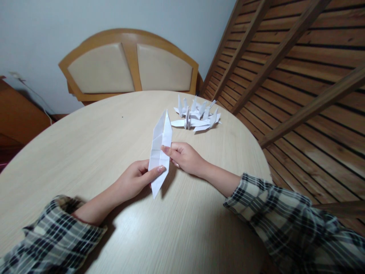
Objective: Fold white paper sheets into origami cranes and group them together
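Note:
A white sheet of paper folded into a long, pointed shape is held between my two hands just above the table, with crease lines across its face. My left hand pinches its lower left part, thumb on top and fingers behind. On the right edge, near the middle, my right hand grips it with the thumb on the face. The fingers under the paper are partly hidden. Beyond my right hand stand several folded white paper cranes, clustered together.
The round, pale wood table spreads under my hands. Behind it is a wooden headboard with cream panels against a light wall. A slatted wooden screen slopes along the right, close to the table's edge. A brown cabinet stands at far left.

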`<state>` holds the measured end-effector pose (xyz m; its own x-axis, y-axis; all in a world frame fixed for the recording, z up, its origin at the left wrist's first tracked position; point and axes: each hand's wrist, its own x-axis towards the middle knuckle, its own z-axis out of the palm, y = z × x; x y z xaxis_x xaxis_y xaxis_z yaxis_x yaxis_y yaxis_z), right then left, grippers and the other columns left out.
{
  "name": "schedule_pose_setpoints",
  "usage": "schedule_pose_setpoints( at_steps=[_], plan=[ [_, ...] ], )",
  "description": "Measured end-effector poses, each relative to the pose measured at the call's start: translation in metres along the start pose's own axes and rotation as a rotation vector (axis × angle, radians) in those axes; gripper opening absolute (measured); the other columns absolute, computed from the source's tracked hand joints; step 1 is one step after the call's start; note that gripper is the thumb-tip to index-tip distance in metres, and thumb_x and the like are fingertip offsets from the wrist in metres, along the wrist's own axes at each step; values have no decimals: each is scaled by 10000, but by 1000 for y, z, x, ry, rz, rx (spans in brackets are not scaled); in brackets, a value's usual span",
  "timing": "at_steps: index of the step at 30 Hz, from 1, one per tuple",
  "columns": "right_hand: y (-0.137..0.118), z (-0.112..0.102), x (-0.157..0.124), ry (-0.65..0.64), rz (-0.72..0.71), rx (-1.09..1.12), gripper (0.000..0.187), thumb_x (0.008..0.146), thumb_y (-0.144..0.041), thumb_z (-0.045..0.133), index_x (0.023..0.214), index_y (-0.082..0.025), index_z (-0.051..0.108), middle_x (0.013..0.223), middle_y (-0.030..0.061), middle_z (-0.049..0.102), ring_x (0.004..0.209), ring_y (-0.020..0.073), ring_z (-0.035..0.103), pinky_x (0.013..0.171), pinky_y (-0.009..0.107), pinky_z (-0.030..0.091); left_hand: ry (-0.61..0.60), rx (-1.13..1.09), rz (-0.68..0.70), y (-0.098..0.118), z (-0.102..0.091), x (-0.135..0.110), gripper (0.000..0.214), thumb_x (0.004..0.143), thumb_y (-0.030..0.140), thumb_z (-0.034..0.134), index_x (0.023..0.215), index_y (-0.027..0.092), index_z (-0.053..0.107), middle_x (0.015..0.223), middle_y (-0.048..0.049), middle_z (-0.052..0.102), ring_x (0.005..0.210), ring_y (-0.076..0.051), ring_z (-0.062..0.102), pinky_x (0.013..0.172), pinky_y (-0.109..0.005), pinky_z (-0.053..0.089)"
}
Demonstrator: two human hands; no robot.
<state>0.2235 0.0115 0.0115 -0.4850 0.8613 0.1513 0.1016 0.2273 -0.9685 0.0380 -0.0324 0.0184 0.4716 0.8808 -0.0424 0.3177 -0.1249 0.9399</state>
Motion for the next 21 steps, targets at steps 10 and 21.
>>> schedule_pose_setpoints(
  at_steps=[10,21],
  plan=[
    [5,-1,0,-34,13,55,631,844,-794,526,620,-208,456,526,-65,412,509,83,369,503,243,275,54,-4,-22,-5,-2,1,572,914,672,455,631,186,562,561,-5,573,522,-142,504,547,-266,441],
    [5,-1,-2,-152,-36,-7,591,880,-749,500,674,-195,519,573,-43,420,581,109,395,522,243,290,127,-20,18,-9,-2,2,479,910,586,510,657,184,573,601,13,538,558,-134,464,566,-259,423]
  ],
)
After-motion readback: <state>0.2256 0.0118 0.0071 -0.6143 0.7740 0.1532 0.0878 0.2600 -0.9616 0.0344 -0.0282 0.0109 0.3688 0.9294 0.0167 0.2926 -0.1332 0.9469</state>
